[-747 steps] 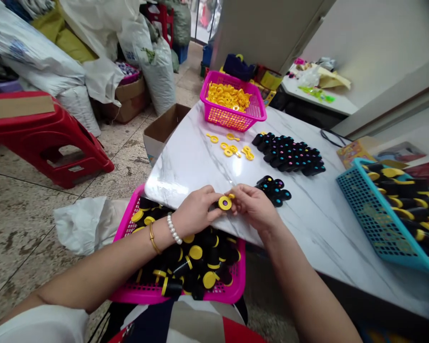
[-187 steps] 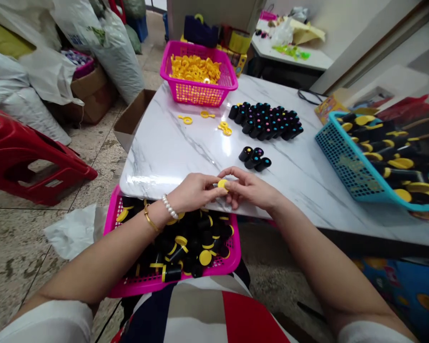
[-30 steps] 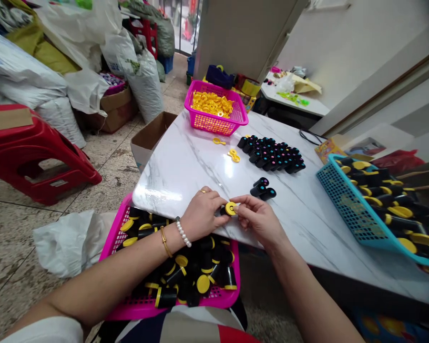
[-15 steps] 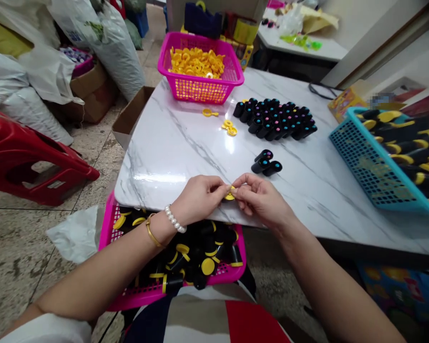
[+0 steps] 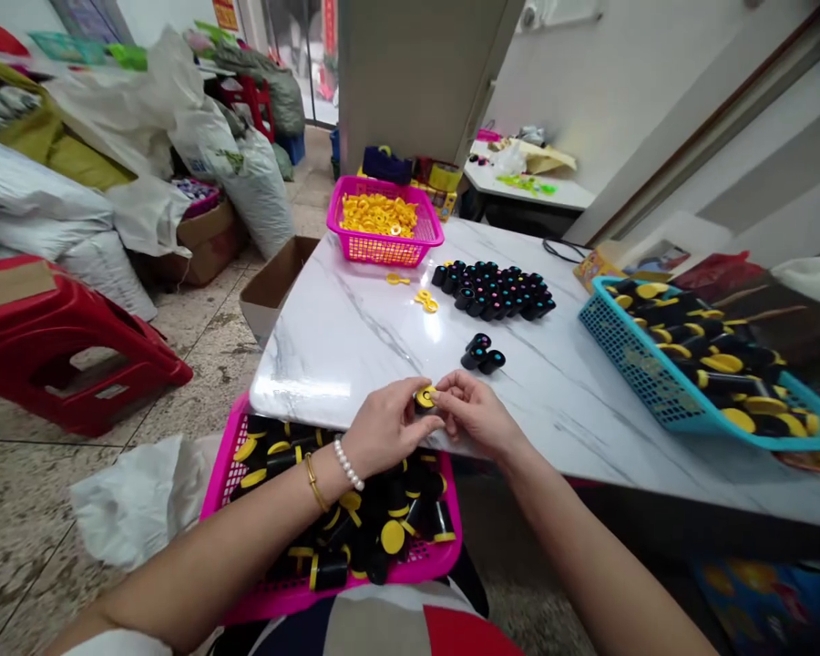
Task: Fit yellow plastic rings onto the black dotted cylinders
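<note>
My left hand (image 5: pixel 386 424), with a pearl bracelet and a gold bangle at its wrist, holds a small black cylinder topped by a yellow cap (image 5: pixel 425 397) between thumb and fingers. My right hand (image 5: pixel 476 412) is closed, its thumb and fingertips pinching the right edge of that cap. A dark mark shows on the cap's top; most of the cylinder is hidden. Beyond my hands, three black cylinders (image 5: pixel 483 353) stand close together. Under my left forearm, a pink basket (image 5: pixel 455 533) holds many black cylinders with yellow caps.
On the marble-patterned table (image 5: pixel 355 337), a pink basket (image 5: pixel 386 248) of yellow parts stands at the back, with several loose yellow pieces (image 5: pixel 425 301) nearby. Rows of black cylinders (image 5: pixel 496 290) stand right of them. A blue basket (image 5: pixel 646 369) is at right, a red stool (image 5: pixel 75 337) at left.
The view has tilted upward, showing more of the room. My left thumb and fingers have spread around the capped cylinder, and more of the yellow top shows. My right hand stays at its edge.
</note>
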The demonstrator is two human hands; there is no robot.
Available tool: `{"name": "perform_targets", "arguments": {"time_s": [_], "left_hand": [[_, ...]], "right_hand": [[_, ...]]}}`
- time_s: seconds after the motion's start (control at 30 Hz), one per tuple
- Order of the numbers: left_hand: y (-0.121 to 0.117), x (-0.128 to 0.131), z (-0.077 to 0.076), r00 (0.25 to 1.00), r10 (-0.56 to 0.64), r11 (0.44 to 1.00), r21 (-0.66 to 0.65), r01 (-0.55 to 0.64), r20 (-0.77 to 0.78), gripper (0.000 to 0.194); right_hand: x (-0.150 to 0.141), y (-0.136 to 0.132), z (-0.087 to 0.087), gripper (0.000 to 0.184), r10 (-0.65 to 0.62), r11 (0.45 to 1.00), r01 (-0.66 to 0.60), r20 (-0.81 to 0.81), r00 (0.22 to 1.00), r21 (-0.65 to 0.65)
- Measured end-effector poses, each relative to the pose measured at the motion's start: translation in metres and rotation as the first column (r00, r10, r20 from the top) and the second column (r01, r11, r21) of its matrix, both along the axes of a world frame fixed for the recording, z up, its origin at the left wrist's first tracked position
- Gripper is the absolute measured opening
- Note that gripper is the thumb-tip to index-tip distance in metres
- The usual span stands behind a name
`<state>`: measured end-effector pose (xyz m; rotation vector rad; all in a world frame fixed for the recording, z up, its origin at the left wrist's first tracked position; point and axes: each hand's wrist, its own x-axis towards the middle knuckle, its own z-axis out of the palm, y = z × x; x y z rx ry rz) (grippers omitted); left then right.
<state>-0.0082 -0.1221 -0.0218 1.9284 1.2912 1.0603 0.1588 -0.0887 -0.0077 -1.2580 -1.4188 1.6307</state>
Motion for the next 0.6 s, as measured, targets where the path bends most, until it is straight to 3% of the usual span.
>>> {"name": "perform_targets", "arguments": {"time_s": [0.17,0.3,0.4,0.6], "left_hand": [[-0.003,0.001,-0.005,0.991,0.075,0.993,0.097,-0.064,-0.112,0.027],[-0.003,0.001,-0.001,0.989,0.011,0.997,0.08,0.001,-0.147,0.023],[-0.003,0.0,0.004,0.988,-0.03,0.998,0.044,0.037,-0.152,0.021],[0.003,-0.002,0.002,0.987,-0.056,0.998,0.002,0.057,-0.15,0.02]], "right_hand": [[0.01,-0.018,0.003,0.025,-0.036,0.998,0.036,-0.003,0.999,0.042],[0.025,-0.025,0.004,0.026,-0.015,1.0,0.016,-0.055,0.998,0.026],[0.022,-0.015,0.006,0.026,0.046,0.998,-0.044,-0.061,0.997,0.036],[-0.001,0.02,0.009,0.024,0.189,0.982,-0.188,0.141,0.972,-0.017]]}}
